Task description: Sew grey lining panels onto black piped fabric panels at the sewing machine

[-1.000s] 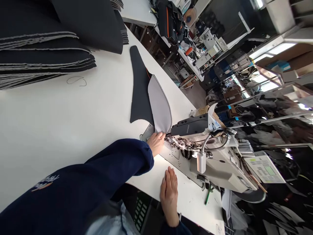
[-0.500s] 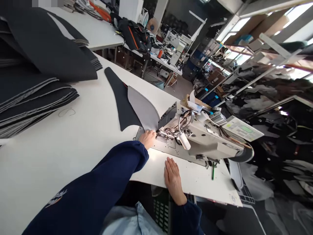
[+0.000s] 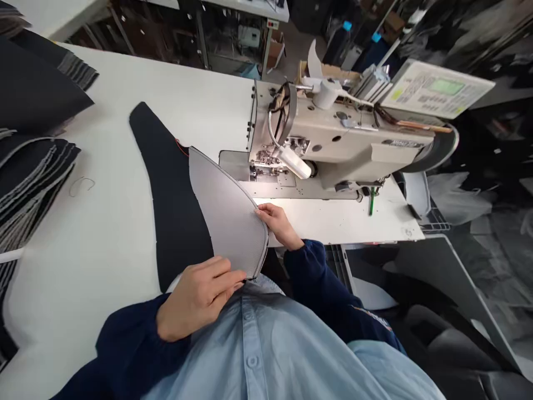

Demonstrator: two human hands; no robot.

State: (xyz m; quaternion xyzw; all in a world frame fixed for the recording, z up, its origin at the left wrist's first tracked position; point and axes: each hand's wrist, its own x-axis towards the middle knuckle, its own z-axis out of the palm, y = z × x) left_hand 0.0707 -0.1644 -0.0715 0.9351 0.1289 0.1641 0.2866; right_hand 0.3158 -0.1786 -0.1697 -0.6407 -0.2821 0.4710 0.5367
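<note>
A grey fabric panel [image 3: 229,211] with a dark stitched edge lies joined to a larger black fabric piece [image 3: 170,205] on the white table. My left hand [image 3: 204,291] pinches the near corner of the grey panel, close to my body. The curved right edge of the panel is between the thumb and fingers of my right hand [image 3: 277,222]. A bit of red thread [image 3: 181,147] shows at the far end of the seam. Beyond my right hand stands the sewing machine [image 3: 333,139], its needle area apart from the fabric.
Stacks of black fabric pieces [image 3: 33,178] lie on the left of the white table [image 3: 112,222]. A loose thread [image 3: 82,185] is beside them. A control panel [image 3: 437,89] sits above the machine, and a green tool [image 3: 371,201] is at its right end.
The fabric has come away from the machine's needle area toward my body. My left hand has moved nearer with it, and my right hand has gone from lying on the table to gripping the edge.
</note>
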